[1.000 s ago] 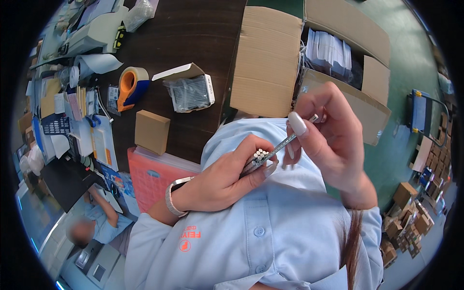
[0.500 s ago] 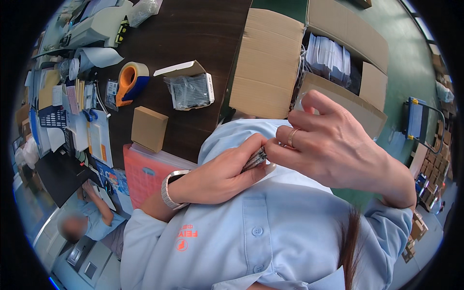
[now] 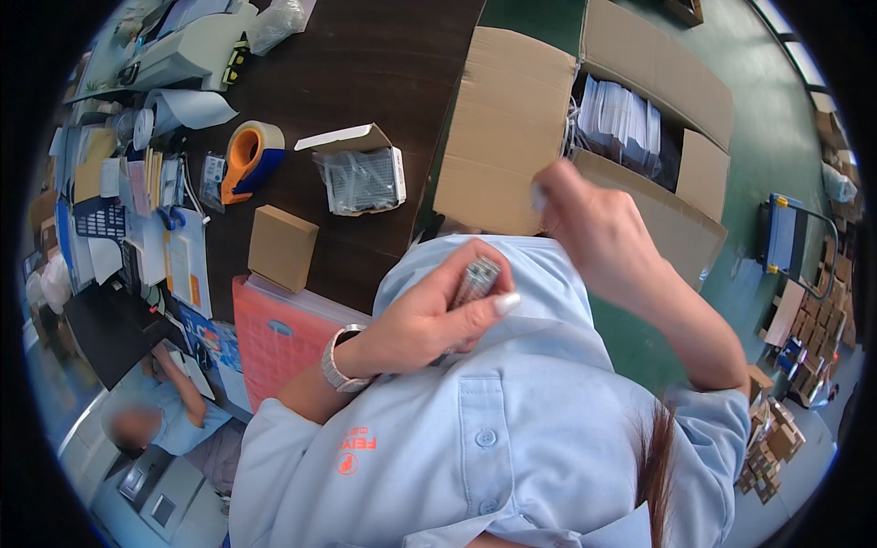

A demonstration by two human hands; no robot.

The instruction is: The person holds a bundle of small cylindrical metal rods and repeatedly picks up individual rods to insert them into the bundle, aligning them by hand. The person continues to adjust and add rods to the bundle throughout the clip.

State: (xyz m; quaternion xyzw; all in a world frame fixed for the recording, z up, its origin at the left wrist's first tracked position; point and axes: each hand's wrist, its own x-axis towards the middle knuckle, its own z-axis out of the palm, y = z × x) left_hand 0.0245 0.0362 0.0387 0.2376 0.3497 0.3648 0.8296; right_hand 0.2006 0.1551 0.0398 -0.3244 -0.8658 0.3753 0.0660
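My left hand (image 3: 416, 329) is closed around a small grey bundle (image 3: 477, 279) in front of my shirt. One end of the bundle shows between thumb and fingers, speckled with dark spots; I cannot make out its exact kind. Apart from it, to the right, my right hand (image 3: 598, 228) hangs near the flap of the large carton. Motion smears its fingers, so whether it pinches anything is hidden. On the dark table, a small white box (image 3: 399, 173) with a raised lid holds grey pieces in clear plastic (image 3: 352, 178).
The open carton (image 3: 498, 128) at the upper right holds a stack of white sheets or cards (image 3: 619, 123). An orange-and-blue tape dispenser (image 3: 245, 164), a brown box (image 3: 283, 247) and a pink file holder (image 3: 274, 338) are at left. A co-worker (image 3: 183, 416) sits lower left.
My right hand has left the bundle and moved up and away from my left hand. The left hand has turned, so the bundle's end now faces up.
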